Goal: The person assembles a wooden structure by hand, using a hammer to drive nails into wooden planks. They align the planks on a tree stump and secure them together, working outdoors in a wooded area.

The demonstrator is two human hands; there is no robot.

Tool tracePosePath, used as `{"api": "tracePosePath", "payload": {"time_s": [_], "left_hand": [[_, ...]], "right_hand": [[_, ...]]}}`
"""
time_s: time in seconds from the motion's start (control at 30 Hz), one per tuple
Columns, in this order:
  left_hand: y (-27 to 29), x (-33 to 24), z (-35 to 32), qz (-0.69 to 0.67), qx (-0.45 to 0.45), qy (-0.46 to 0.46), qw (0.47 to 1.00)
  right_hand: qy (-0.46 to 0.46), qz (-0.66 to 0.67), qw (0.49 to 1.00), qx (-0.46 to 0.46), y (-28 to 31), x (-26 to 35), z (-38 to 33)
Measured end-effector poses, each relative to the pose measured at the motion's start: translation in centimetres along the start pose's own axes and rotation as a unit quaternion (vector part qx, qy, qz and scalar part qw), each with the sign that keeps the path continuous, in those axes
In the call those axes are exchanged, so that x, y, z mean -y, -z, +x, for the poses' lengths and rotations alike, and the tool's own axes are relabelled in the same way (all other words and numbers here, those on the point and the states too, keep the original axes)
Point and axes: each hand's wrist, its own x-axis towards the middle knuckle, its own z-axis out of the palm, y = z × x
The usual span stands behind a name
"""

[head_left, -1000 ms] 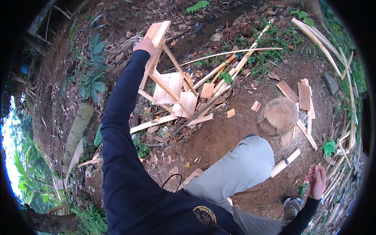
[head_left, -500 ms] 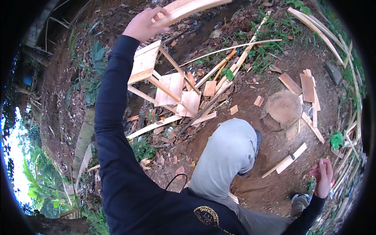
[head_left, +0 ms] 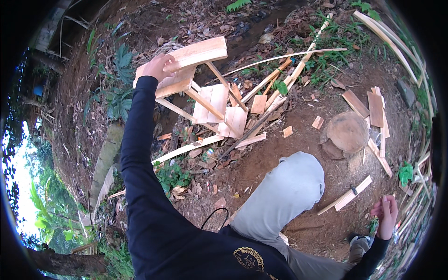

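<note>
Outdoors on bare dirt (head_left: 280,158) littered with leaves and wood scraps. The plank (head_left: 198,52) that was swung up high half a second ago has come down flat across the top of the little wooden frame (head_left: 186,91), so it looks like it's being laid on as a top piece; it's pale, fresh-cut, tilted slightly, with the left hand (head_left: 157,68) gripping its near end. The right hand (head_left: 385,215) hangs low by a stump (head_left: 347,133), fingers loosely curled, and I can't tell if it's holding anything.
</note>
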Motion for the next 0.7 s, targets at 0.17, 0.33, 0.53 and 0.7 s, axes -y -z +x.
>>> {"api": "tracePosePath", "payload": {"time_s": [0.17,0.33,0.53,0.7], "left_hand": [[-2.7,2.9,-0.4,0.037,0.019,0.006,0.999],[-3.6,2.6,-0.4,0.045,0.032,0.027,0.998],[-5.6,4.6,-0.3,0.027,0.061,0.063,0.996],[-5.6,4.5,0.2,0.011,0.066,0.057,0.996]], "right_hand": [[-0.009,-0.007,1.000,0.000,0.1,-0.6,0.3],[-0.008,-0.012,1.000,-0.005,0.0,-0.2,-0.1],[-0.003,-0.011,1.000,0.004,-0.3,-0.1,-0.2],[0.005,0.003,1.000,0.002,0.2,-0.6,0.0]]}}
